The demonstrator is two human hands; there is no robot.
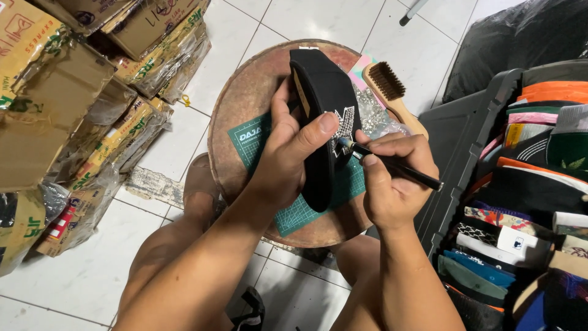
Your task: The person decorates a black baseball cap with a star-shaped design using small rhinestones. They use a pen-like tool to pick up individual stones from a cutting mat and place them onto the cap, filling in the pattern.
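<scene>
Left hand (pixel 288 162): fingers wrapped round a black cap (pixel 324 122), thumb pressed flat on its front panel just beside a sparkling stone-set emblem (pixel 343 125). Cap held upright on edge, over the middle of a round wooden stool top (pixel 245 98).

Right hand (pixel 392 178): fingers pinched together on a slim black pen-like tool (pixel 398 167), its tip touching the lower edge of the emblem.

Green cutting mat (pixel 294 214): lying flat on the stool top, under the cap and both hands.

Clear bag of small stones (pixel 373 116): on the stool, behind the cap, to the right.

Wooden-handled brush (pixel 392 92): on the stool's right rim, dark bristles facing up, touching the bag.

Dark crate (pixel 453 147): right of the stool, packed with folded caps in many colours (pixel 527 214).

Stack of cardboard boxes (pixel 67 92): left of the stool, on a white tiled floor (pixel 294 24), several wrapped in plastic.

Knees: bare, either side of the stool.
</scene>
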